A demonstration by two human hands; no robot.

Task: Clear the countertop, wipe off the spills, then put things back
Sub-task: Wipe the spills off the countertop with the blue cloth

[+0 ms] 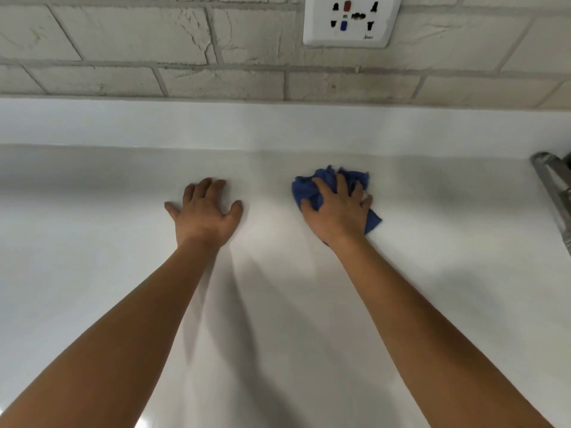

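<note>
A white glossy countertop fills most of the view. My right hand presses down on a crumpled blue cloth lying on the counter toward the back, right of centre, with fingers spread over it. My left hand lies flat on the bare counter about a hand's width to the left of the cloth, fingers apart and holding nothing. No spill is visible on the surface around the hands.
A low white upstand runs along the back of the counter below a pale brick wall. A white wall socket sits above the cloth. A metal tap juts in at the right edge.
</note>
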